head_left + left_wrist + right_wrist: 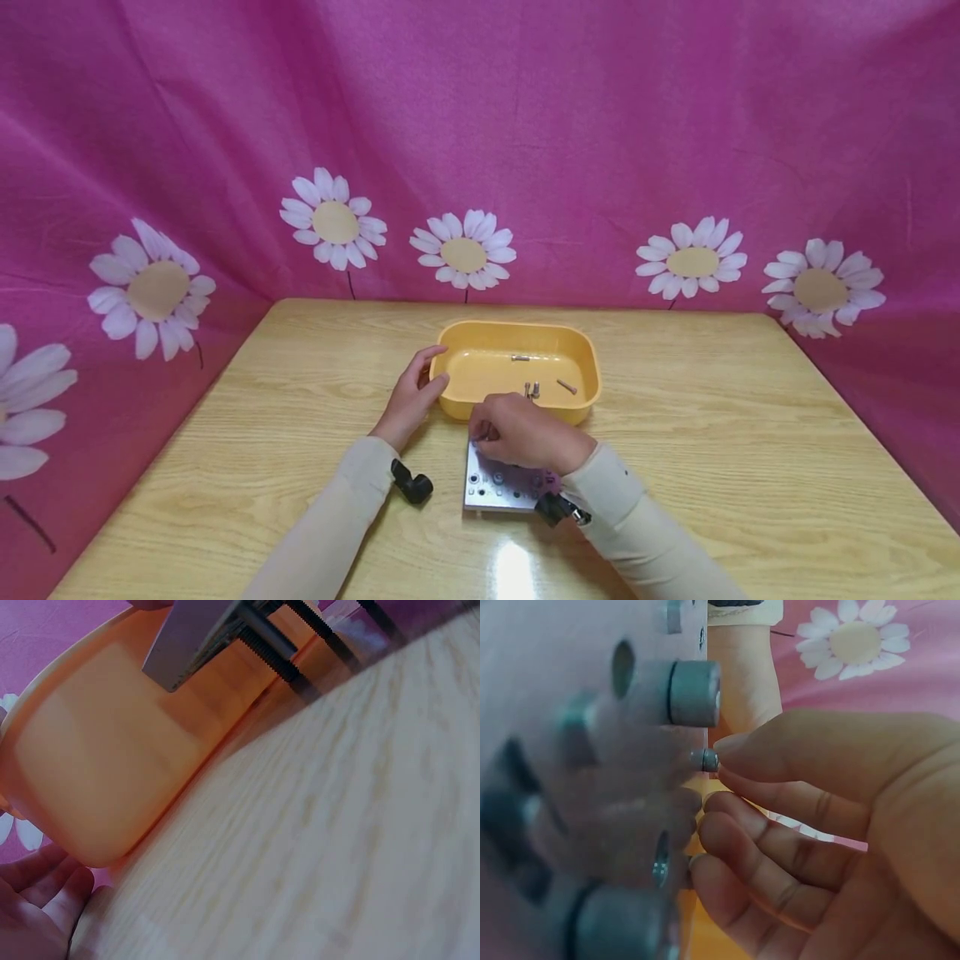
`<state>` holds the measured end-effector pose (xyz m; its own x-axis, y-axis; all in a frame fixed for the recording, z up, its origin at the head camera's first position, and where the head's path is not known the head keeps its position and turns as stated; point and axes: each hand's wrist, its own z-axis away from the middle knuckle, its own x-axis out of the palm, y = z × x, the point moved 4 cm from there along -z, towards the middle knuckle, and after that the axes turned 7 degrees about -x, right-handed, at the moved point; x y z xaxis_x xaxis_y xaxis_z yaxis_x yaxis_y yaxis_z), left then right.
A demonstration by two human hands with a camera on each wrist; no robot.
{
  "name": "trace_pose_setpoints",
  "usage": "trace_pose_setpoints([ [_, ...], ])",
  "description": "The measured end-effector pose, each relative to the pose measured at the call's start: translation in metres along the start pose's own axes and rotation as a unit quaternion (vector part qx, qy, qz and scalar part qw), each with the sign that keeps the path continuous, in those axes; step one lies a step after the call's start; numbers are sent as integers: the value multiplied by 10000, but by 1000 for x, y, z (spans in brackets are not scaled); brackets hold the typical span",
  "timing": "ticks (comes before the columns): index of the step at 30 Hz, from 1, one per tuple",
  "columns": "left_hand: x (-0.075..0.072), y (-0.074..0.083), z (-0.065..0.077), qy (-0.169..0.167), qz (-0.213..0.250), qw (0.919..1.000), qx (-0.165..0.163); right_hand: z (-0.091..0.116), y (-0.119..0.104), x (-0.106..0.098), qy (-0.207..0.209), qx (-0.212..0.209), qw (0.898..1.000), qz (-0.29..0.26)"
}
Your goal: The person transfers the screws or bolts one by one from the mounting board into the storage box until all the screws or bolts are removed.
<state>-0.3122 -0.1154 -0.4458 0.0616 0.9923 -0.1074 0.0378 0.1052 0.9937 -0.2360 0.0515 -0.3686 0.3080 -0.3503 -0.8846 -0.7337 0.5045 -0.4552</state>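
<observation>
A yellow plastic bin [468, 407] stands in the middle of the table. My left hand [414, 396] rests at its left end, with relaxed fingers and thumb touching the rim and side. In front of the bin is a flat metal plate [491, 497] with holes and several screws set in it. My right hand [525, 433] is over the plate's far part. In the right wrist view, its thumb and index finger pinch a small screw [710, 760] at the plate's face. Beside it sits a larger socket-head screw [697, 694]. Threaded ends [270, 656] protrude beneath the plate.
Loose screws lie in the bin, including one near its back [521, 358] and another at the right [567, 387]. A wood-grain table [712, 433] carries everything. A pink curtain [570, 150] with white daisies hangs behind and at both sides.
</observation>
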Motion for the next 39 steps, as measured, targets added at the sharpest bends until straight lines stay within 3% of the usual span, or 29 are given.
trace_pose_setpoints([
  [4, -1, 2, 1, -36, -6, 10000, -36, 0, 0, 1, -51, 68, 9999, 58],
  [11, 0, 31, 20, -167, -123, 9993, -326, -1, 0, 3, -130, 138, 9998, 108],
  [19, 1, 34, 21, -145, -209, 9992, -306, -1, 1, 3, -108, 250, 9994, 210],
  [23, 1, 32, 20, -124, -246, 9992, -279, -2, 2, 3, -60, 352, 9991, 245],
  [31, 0, 5, 2, -95, -17, 9997, -209, -1, -1, 4, 164, 306, 9984, 437],
  [39, 1, 3, 2, 62, -82, 9999, -85, -3, -1, 5, 351, 151, 9972, 642],
])
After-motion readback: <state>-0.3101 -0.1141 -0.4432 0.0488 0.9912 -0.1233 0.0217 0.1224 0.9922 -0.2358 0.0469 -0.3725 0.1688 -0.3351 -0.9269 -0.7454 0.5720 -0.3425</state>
